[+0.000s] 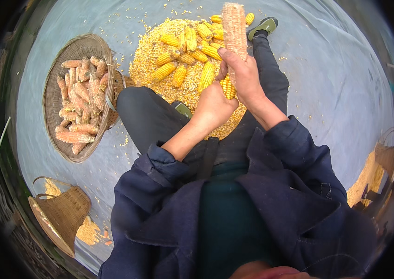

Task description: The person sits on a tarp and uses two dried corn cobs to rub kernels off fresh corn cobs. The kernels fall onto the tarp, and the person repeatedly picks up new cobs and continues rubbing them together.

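My right hand [244, 71] grips a bare corncob [234, 29], its kernels stripped, pointing away from me. In my left hand [214, 103] is a yellow ear of corn [227, 88], pressed close to the lower end of the cob. Both hands meet above a wide heap of loose corn kernels [144, 66] between my legs. Several unshelled ears of corn [190, 39] lie on top of that heap, mostly beyond my hands. The lower end of the cob is partly hidden by my right hand's fingers.
To the left, a wicker basket [52, 78] holds several stripped cobs [80, 94]. A second woven basket [66, 205] lies tipped at lower left, beside spilled kernels [89, 232]. Another basket [387, 155] and a grain pile [366, 174] are at far right. A grey-blue sheet [326, 80] covers the ground.
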Demonstrator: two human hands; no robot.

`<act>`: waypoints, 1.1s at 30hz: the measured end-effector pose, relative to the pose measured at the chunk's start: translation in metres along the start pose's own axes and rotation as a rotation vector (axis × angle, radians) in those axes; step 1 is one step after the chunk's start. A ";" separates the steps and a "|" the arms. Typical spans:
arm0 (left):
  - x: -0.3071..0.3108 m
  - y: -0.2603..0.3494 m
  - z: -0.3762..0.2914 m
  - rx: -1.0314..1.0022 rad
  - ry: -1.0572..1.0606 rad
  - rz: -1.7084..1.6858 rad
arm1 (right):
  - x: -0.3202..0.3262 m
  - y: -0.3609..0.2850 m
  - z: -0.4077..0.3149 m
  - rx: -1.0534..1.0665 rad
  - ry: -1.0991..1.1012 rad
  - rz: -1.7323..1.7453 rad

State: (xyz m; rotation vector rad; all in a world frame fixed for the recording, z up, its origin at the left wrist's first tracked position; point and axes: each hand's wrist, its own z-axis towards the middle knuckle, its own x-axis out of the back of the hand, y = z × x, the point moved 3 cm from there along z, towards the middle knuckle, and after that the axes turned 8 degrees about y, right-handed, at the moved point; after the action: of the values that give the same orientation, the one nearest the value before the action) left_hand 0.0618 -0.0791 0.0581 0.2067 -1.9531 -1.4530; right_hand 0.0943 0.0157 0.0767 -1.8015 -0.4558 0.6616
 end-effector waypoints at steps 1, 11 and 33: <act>-0.007 -0.008 0.001 0.031 0.041 0.068 | 0.003 0.014 0.006 -0.129 0.043 0.023; 0.022 0.004 0.003 0.364 -0.185 -0.506 | 0.029 -0.011 0.018 -0.077 -0.324 0.054; 0.015 -0.002 -0.010 0.609 -0.425 -1.074 | 0.048 0.009 0.008 -0.084 -0.356 0.190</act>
State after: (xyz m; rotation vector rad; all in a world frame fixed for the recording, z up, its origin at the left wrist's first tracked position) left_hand 0.0562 -0.0947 0.0643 1.5118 -2.7856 -1.4868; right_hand 0.1260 0.0471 0.0560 -1.8251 -0.5593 1.1201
